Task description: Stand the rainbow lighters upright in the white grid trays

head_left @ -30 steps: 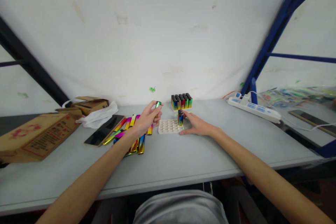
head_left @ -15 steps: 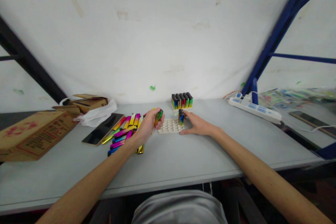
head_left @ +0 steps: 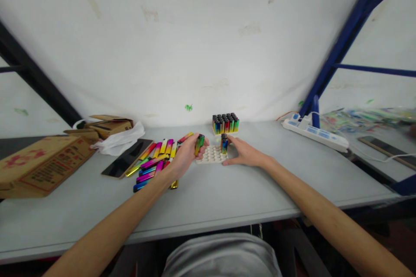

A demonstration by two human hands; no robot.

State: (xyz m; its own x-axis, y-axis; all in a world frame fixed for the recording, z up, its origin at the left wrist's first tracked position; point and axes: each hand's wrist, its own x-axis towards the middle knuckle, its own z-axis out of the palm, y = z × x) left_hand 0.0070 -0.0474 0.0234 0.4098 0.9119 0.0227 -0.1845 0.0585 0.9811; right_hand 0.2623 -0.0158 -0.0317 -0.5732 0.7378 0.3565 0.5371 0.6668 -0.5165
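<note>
The left hand [head_left: 190,150] pinched a green-yellow lighter [head_left: 199,143] just below frame centre; the right hand [head_left: 246,152] was spread at the pale tray [head_left: 211,160]. Loading seemed the step, calling next for alignment with a hole.

Between the forearms [head_left: 312,192], access runs from the front edge of the worktop [head_left: 221,199] to the white tray [head_left: 212,158]; lighters [head_left: 159,167] (a loose pile) obstruct leftward.

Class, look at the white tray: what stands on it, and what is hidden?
At least one blue lighter stands upright at the right end of the white tray, beside the right hand. The left hand covers the back left corner; anything under the lighter is hidden.
</note>
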